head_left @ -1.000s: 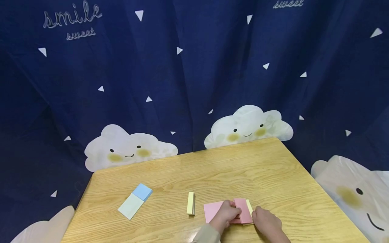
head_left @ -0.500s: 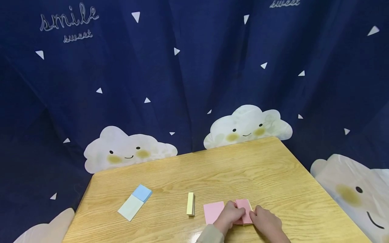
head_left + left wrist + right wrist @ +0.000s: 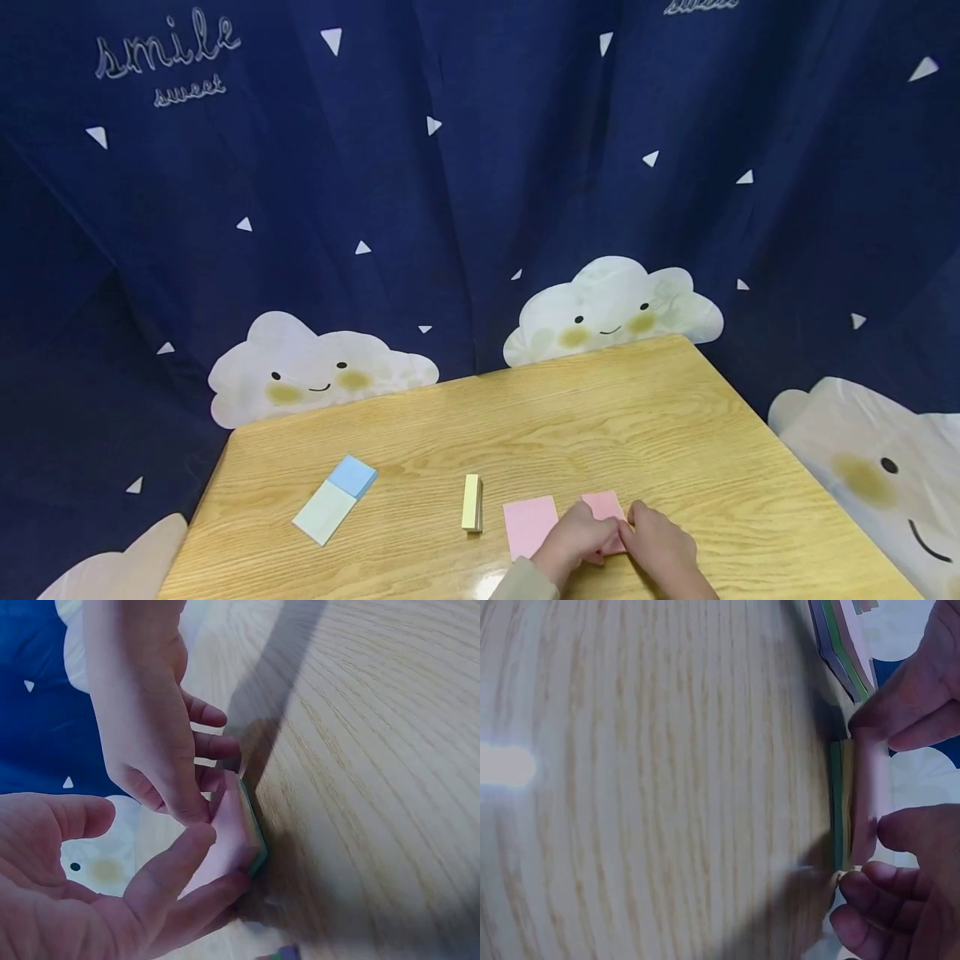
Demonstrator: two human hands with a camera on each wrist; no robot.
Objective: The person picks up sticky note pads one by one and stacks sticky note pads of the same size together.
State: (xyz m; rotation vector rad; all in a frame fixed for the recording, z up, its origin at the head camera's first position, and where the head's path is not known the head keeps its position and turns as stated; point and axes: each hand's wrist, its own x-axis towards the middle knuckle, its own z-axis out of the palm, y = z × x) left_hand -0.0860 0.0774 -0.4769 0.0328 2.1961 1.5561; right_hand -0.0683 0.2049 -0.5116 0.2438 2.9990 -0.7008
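Both hands are clamped on one pad (image 3: 602, 503), low and right of centre in the head view. The left hand (image 3: 581, 535) pinches it from the left side; the right hand (image 3: 662, 546) grips its right side, and the fingertips of the two nearly meet over it.

The pad is small and layered. Its top is a soft, plain pink and takes up much of its thickness; beneath it run a narrow yellow-tan band and a green one at the bottom, their edges plain at the centre right of the right wrist view. In the left wrist view the pink face tilts near the middle of the frame, above the table's grain, with the right hand's thumb at its upper end.

Just left of the left hand in the head view lies a pink square (image 3: 530, 527), flat and partly covered by that hand. A beige sleeve (image 3: 527, 581) shows at the bottom edge. Farther left, below the centre, stands a narrow yellow block (image 3: 471, 503). At lower left a blue pad (image 3: 352, 477) touches a whitish pad (image 3: 324, 510), the pair set diagonally.

All rest on a wooden table (image 3: 405, 433). Behind it, a navy curtain (image 3: 480, 150) with white triangles and smiling clouds fills the upper frame.
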